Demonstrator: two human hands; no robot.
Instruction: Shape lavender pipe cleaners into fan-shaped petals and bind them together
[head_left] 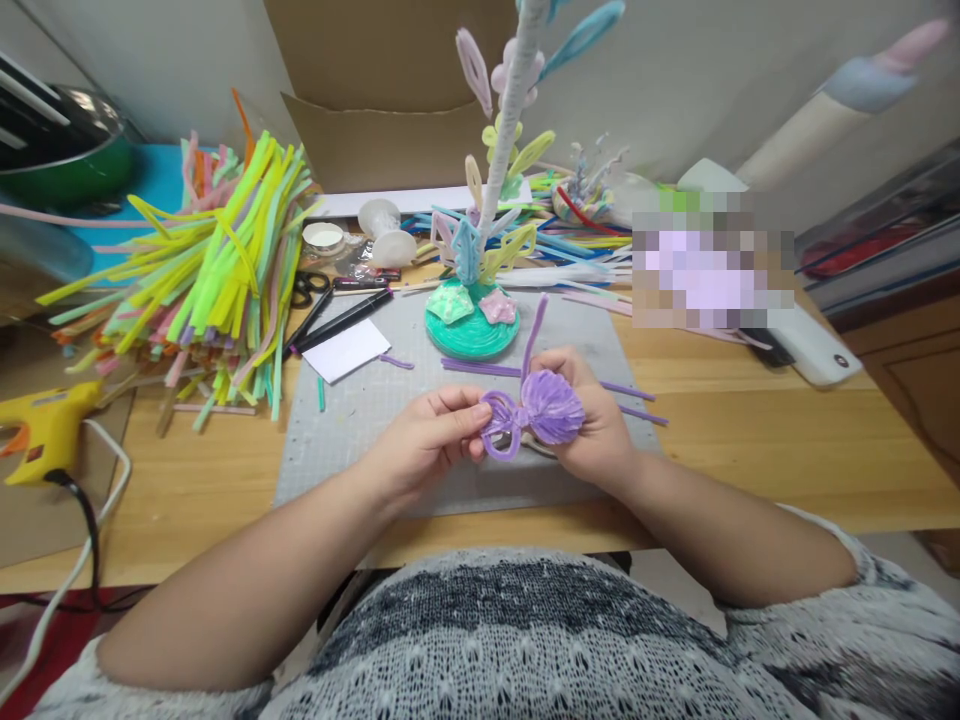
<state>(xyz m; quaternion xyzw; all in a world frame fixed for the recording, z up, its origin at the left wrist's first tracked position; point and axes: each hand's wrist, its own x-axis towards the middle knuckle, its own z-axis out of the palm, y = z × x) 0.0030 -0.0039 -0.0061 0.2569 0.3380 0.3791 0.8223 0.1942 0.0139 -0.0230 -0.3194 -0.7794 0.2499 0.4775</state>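
Purple looped pipe-cleaner flower (541,412) is pinched between closed left-hand fingers (463,418) and right-hand fingers (581,385), above the grey cutting mat (352,420) on the worktop (750,450).

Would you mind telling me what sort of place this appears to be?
Probably a home craft desk: a big pile of pipe cleaners, a yellow glue gun, and a pipe-cleaner tree on a cutting mat.

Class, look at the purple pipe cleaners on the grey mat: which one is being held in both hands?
The purple pipe cleaner bow, bent into loops and gripped between the left hand and right hand. The loose purple pieces lie straight and untouched.
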